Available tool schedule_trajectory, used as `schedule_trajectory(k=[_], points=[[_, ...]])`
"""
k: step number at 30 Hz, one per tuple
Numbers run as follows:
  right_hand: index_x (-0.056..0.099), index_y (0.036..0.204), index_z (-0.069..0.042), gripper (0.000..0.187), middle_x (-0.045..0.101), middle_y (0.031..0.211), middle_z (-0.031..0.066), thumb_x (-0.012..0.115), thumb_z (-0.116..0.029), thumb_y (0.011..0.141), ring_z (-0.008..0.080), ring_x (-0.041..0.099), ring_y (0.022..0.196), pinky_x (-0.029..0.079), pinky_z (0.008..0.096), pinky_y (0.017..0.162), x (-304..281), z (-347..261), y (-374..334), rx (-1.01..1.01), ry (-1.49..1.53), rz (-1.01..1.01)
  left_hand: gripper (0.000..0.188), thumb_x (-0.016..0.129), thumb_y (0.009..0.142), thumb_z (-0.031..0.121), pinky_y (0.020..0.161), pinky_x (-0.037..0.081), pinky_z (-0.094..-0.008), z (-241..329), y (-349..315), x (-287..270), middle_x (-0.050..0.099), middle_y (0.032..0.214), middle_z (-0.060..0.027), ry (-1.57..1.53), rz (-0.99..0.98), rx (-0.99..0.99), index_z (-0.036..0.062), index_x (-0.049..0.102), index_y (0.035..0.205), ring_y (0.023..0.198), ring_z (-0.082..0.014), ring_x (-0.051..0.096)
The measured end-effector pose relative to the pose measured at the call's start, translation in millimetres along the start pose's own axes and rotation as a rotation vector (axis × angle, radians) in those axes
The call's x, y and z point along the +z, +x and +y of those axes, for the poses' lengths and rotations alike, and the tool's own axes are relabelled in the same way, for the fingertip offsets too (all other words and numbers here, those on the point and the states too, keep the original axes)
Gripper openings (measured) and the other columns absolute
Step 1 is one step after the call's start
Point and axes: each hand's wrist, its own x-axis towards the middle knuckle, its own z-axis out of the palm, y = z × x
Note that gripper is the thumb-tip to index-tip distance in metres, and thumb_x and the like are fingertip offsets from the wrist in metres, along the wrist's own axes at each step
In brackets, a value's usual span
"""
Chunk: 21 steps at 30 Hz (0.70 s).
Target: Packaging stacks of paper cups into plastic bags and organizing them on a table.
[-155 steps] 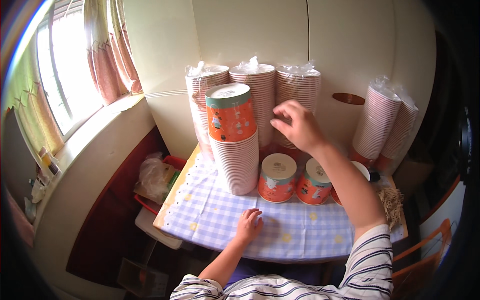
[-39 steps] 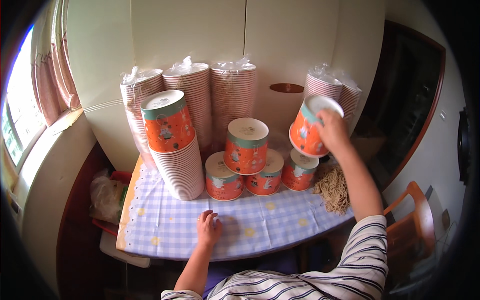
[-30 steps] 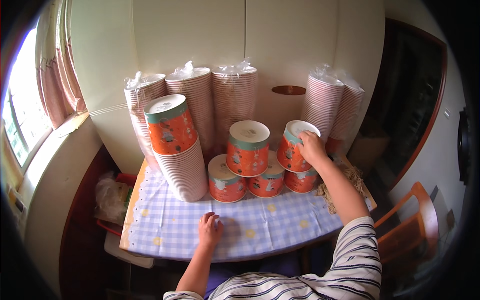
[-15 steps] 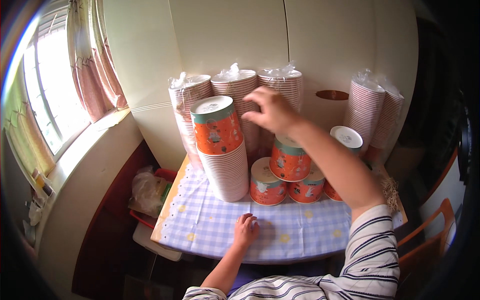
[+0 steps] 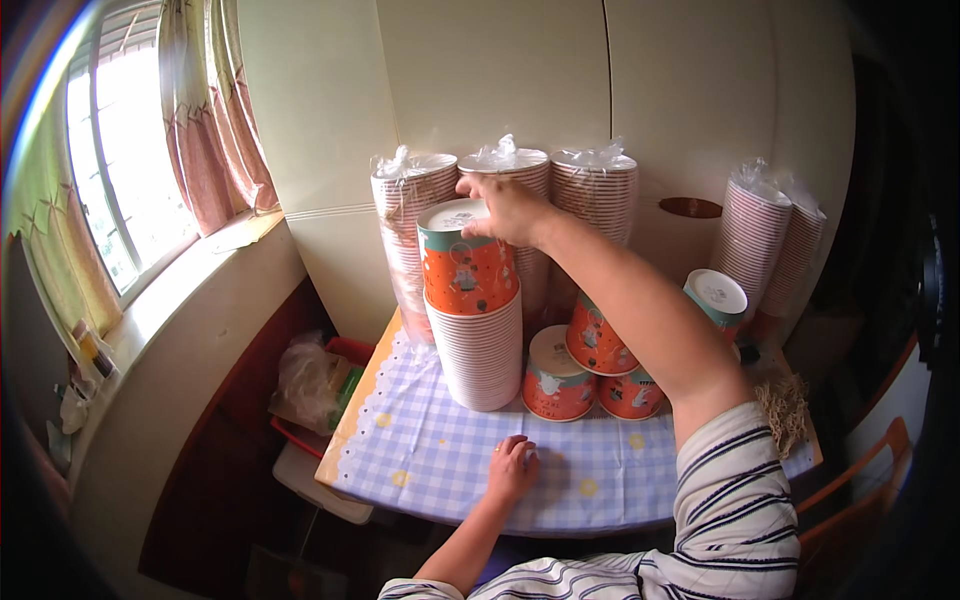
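In front of me stands a tall nested stack of paper tubs (image 5: pixel 473 350), upside down. The top paper tub (image 5: pixel 468 262) shows an orange printed side, a teal band and a white base. My right hand (image 5: pixel 508 212) reaches across to its upper right edge, thumb and fingers apart at the base; whether they touch it is hard to tell. On the cloth in front of the stack rests my left hand (image 5: pixel 512 468), fingers loosely bent, holding nothing. To the right, upside-down orange tubs (image 5: pixel 558 375) are built into a pile, partly hidden by my right forearm. One more tub (image 5: pixel 716 294) sits higher there.
Behind stand plastic-wrapped stacks of tubs (image 5: pixel 597 185), with more wrapped stacks (image 5: pixel 757 220) at the far right. A checked blue tablecloth (image 5: pixel 440 455) covers the table. Raffia-like strands (image 5: pixel 785 410) lie at its right edge. A red basket (image 5: pixel 300 437) holding plastic bags is left of the table.
My right hand has moved left and down to the top tub of the tall stack. My left hand stays on the cloth. The whole view has shifted slightly.
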Motion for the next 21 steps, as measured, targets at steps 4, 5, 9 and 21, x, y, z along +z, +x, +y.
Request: schedule_trajectory(k=[4,5,9,21], points=[[0.061,0.091,-0.003,0.031,0.066,0.094,0.0127,0.076,-0.016,0.068,0.0326,0.063,0.09,0.05,0.0397,0.081,9.9,-7.2,-11.8,0.002,-0.152,-0.249,0.02,0.063,0.072,0.009,0.08,0.046,-0.0414,-0.9,-1.7,-0.8,0.06,0.101,-0.0126,0.021,-0.002,0.004,0.007,0.062,0.092,0.092,-0.0324,0.057],[0.06,0.088,-0.002,0.029,0.065,0.092,0.013,0.076,-0.015,0.067,0.0323,0.063,0.089,0.05,0.0397,0.079,10.3,-8.4,-12.6,0.036,-0.121,-0.228,0.02,0.063,0.072,0.009,0.08,0.046,-0.0415,-1.1,-2.9,0.2,0.06,0.101,-0.0124,0.025,-0.005,0.002,0.0071,0.062,0.092,0.091,-0.0323,0.057],[0.059,0.081,-0.002,0.027,0.064,0.088,0.0134,0.077,-0.012,0.065,0.031,0.063,0.085,0.051,0.0397,0.074,9.9,-4.8,-5.7,0.012,-0.111,-0.151,0.02,0.063,0.072,0.009,0.079,0.046,-0.0415,2.3,0.4,-0.2,0.06,0.101,-0.0121,0.002,-0.017,-0.006,0.0074,0.062,0.092,0.091,-0.0321,0.057],[0.06,0.088,-0.002,0.029,0.066,0.081,0.0163,0.077,-0.015,0.069,0.0282,0.065,0.077,0.05,0.036,0.07,-57.8,-22.9,26.6,-0.042,-0.094,0.106,0.019,0.064,0.071,0.007,0.081,0.046,-0.0422,0.0,-3.1,4.0,0.06,0.1,-0.0138,-0.038,0.022,-0.033,0.0066,0.063,0.09,0.092,-0.0337,0.057]])
